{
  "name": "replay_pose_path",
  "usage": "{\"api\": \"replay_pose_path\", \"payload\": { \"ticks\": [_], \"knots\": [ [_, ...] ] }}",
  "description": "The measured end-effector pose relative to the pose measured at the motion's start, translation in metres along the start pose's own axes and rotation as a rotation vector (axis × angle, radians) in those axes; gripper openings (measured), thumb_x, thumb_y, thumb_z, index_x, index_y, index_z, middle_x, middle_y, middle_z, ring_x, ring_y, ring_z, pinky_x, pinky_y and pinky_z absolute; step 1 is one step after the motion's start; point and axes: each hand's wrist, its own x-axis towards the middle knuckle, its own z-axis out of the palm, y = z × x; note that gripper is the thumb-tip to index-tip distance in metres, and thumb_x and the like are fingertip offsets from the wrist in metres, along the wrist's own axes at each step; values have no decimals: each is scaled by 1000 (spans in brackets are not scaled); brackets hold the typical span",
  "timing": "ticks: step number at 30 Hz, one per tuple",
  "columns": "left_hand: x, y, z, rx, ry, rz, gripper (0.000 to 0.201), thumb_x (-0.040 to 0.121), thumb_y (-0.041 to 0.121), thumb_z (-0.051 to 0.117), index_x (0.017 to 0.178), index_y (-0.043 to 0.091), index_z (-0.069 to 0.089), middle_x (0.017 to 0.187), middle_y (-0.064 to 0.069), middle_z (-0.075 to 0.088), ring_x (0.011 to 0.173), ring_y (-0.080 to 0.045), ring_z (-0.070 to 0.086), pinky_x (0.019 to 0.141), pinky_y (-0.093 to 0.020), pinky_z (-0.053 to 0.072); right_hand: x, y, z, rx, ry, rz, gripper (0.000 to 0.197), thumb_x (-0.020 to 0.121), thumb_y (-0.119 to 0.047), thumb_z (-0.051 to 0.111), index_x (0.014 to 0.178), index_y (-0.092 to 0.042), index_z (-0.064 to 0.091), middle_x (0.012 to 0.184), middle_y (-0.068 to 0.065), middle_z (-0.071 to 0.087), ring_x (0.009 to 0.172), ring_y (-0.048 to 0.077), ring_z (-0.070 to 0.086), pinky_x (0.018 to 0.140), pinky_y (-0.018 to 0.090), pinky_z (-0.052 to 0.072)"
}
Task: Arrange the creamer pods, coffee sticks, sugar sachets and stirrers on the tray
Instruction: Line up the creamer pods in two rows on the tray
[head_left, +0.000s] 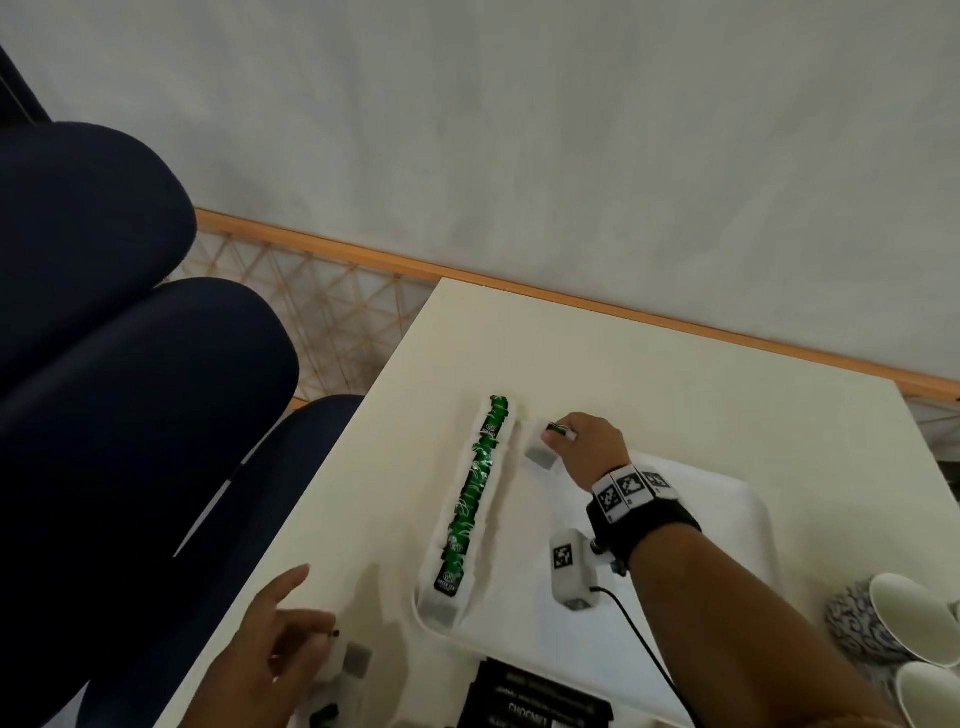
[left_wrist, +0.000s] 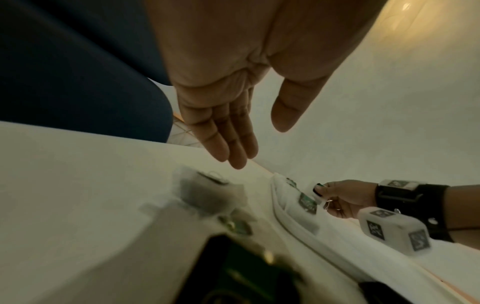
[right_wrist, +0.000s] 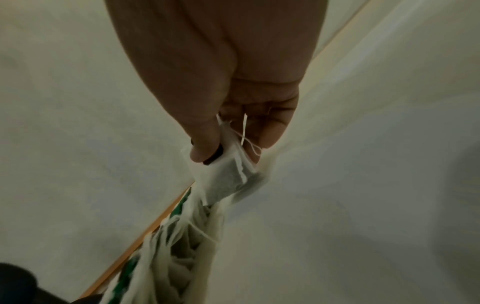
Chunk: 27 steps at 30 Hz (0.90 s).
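Note:
A white tray (head_left: 519, 613) lies on the cream table (head_left: 415, 364). Along its left edge runs a row of tea bags with green tags (head_left: 470, 499) (left_wrist: 307, 203) (right_wrist: 182, 246). At the tray's far end my right hand (head_left: 558, 434) (left_wrist: 322, 191) (right_wrist: 228, 152) pinches one tea bag (head_left: 537, 453) (right_wrist: 226, 174) between thumb and fingers, just right of the row's far end. My left hand (head_left: 311, 603) (left_wrist: 259, 144) hovers with straight fingers, holding nothing, over loose tea bags (head_left: 356, 660) (left_wrist: 205, 193) at the table's near left corner.
A black box (head_left: 540, 701) lies at the tray's near edge. Patterned cups (head_left: 909, 623) stand on the right. Dark blue chairs (head_left: 130, 364) crowd the table's left side. A white wall with a wooden skirting strip runs behind the table.

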Motion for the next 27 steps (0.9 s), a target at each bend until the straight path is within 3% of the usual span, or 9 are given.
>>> {"api": "replay_pose_path", "payload": {
  "ticks": [3, 7, 11, 15, 17, 20, 23, 26, 27],
  "knots": [
    [0, -14, 0, -10, 39, -16, 60, 55, 58, 62, 110, 69, 40, 93, 7, 74, 81, -8, 70, 76, -24, 51, 19, -4, 6, 7, -19, -7, 37, 92, -35, 57, 61, -25, 40, 67, -5, 48, 76, 22, 50, 65, 26, 32],
    [3, -22, 2, -70, 58, -35, 58, 51, 58, 65, 105, 69, 47, 90, -3, 74, 75, -18, 71, 78, -32, 51, 34, -10, 6, -19, -36, -39, 26, 94, -33, 55, 77, -14, 51, 79, 2, 55, 78, 22, 50, 68, 26, 35],
    [8, -20, 2, -96, 65, -34, 57, 49, 53, 67, 101, 67, 51, 86, -6, 74, 65, -23, 68, 70, -35, 54, 41, -7, 6, -34, -36, -61, 21, 93, -32, 56, 83, -13, 53, 83, 2, 57, 80, 21, 52, 69, 26, 36],
    [11, -17, 8, -22, 45, 14, 57, 60, 40, 69, 103, 69, 47, 84, -3, 74, 64, -16, 68, 70, -23, 51, 41, 0, 8, 7, -24, -42, 17, 91, -32, 59, 98, -16, 63, 91, -1, 59, 86, 17, 53, 73, 22, 35],
    [12, -16, 10, -20, 47, 15, 56, 58, 45, 67, 104, 69, 47, 83, -1, 74, 65, -15, 69, 71, -21, 50, 41, 2, 8, -10, -18, -47, 22, 91, -32, 59, 104, -15, 65, 97, 0, 64, 91, 18, 57, 73, 21, 34],
    [14, -16, 12, -26, 50, 18, 55, 53, 53, 63, 104, 66, 47, 83, -2, 74, 66, -16, 69, 71, -19, 51, 41, -1, 4, -38, -33, -78, 19, 91, -28, 59, 101, -14, 67, 98, 4, 67, 92, 21, 59, 72, 22, 35],
    [15, -18, 13, -64, 61, 27, 53, 60, 35, 68, 101, 63, 50, 83, -5, 74, 67, -16, 69, 70, -15, 50, 41, -6, 1, -43, -55, -115, 15, 91, -27, 62, 100, -16, 67, 98, 2, 68, 85, 16, 55, 70, 23, 38],
    [18, -25, 14, -124, 52, -12, 58, 59, 18, 63, 108, 48, 55, 82, -14, 73, 68, -20, 69, 69, -14, 51, 40, -9, 3, -39, -56, -145, 19, 90, -27, 63, 107, -18, 65, 104, 4, 67, 91, 19, 59, 72, 25, 40],
    [18, -26, 14, -135, 54, -17, 59, 59, 17, 63, 107, 49, 55, 81, -15, 73, 69, -20, 69, 69, -15, 52, 40, -9, 4, -33, -54, -143, 23, 90, -27, 63, 111, -18, 64, 107, 4, 66, 91, 19, 58, 73, 25, 40]
  ]
}}
